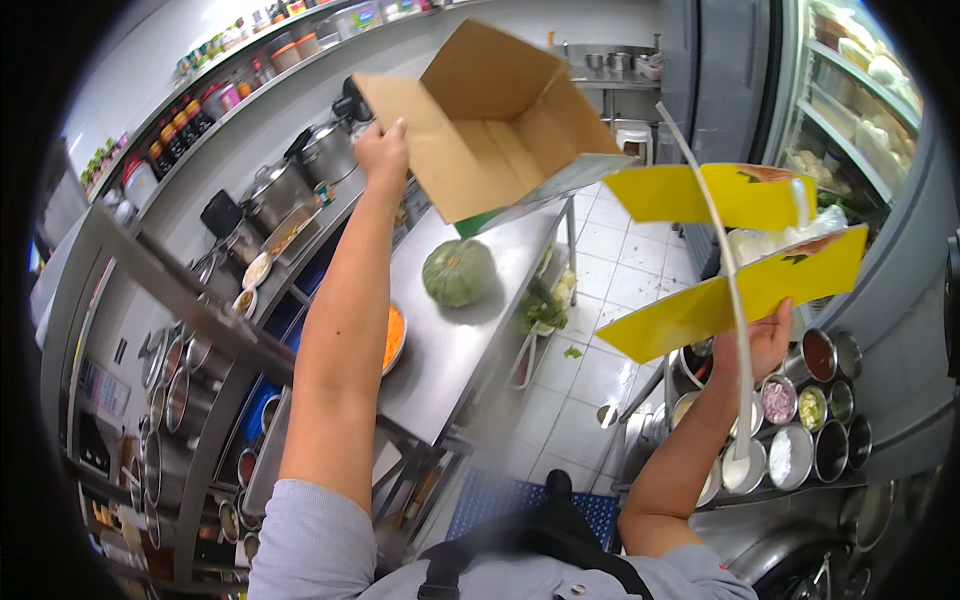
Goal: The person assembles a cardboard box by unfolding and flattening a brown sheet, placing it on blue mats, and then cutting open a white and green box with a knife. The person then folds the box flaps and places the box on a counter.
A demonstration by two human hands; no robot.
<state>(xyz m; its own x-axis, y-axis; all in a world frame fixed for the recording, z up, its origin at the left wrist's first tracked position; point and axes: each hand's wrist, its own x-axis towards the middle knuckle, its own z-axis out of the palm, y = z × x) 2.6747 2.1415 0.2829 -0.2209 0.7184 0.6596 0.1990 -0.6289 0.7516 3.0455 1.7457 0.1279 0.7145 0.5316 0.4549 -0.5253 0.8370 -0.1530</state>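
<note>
My left hand is closed on the edge of an open, empty cardboard box, lifted above the steel table. Its brown inside faces me, and a bit of green shows on its outside. At the right, my right hand grips the lower edge of a yellow-flapped carton; some fingers are hidden. Clear plastic wrapping shows between the flaps. In front of the carton, a long pale stick rises from a pot of white stuff. A green pumpkin sits on the table below the box.
The steel table also bears a bowl of shredded orange food. Several metal pots of ingredients crowd the right side. Beyond stands a glass-front fridge. A blue mat lies underfoot; a shelving post is at left.
</note>
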